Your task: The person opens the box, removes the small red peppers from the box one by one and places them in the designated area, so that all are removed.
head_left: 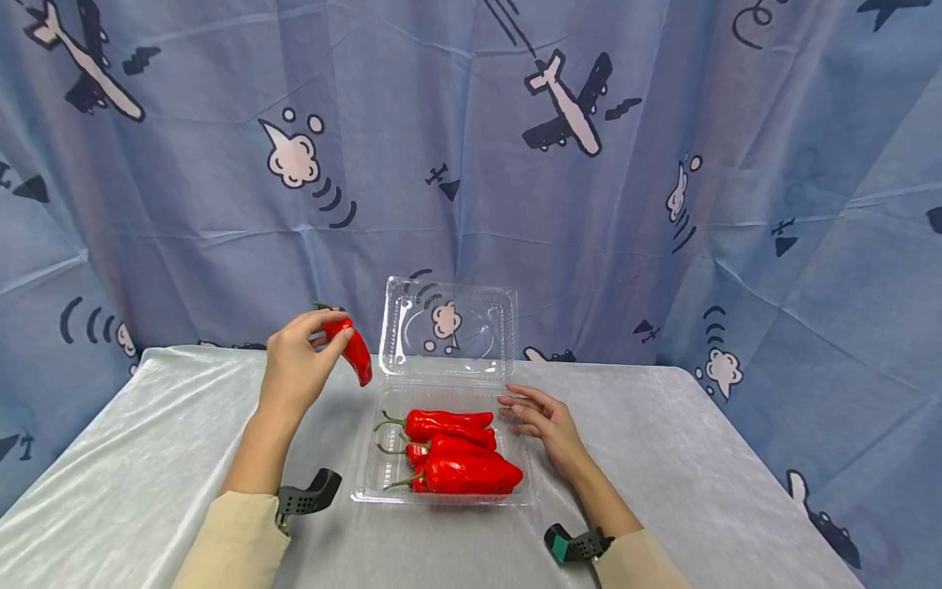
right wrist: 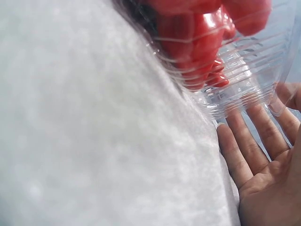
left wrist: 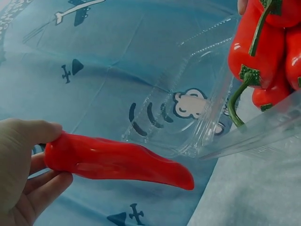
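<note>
In the head view my left hand (head_left: 300,353) pinches a red pepper (head_left: 356,357) near its stem end, up in the air left of the clear plastic box. The left wrist view shows the pepper (left wrist: 117,157) with thumb and fingers around its thick end, its tip pointing away. A clear plastic container (head_left: 375,478) lies with its lid (head_left: 449,327) raised at the back. Several red peppers (head_left: 471,473) with green stems lie inside it, stems to the left. My right hand (head_left: 548,421) rests at the container's right wall, its extended fingers (right wrist: 261,127) against the ridged plastic.
A table with a pale cloth (head_left: 699,466) carries the container. Behind it hangs a blue curtain (head_left: 456,164) with airplane prints. Black wrist straps (head_left: 309,493) sit on both forearms.
</note>
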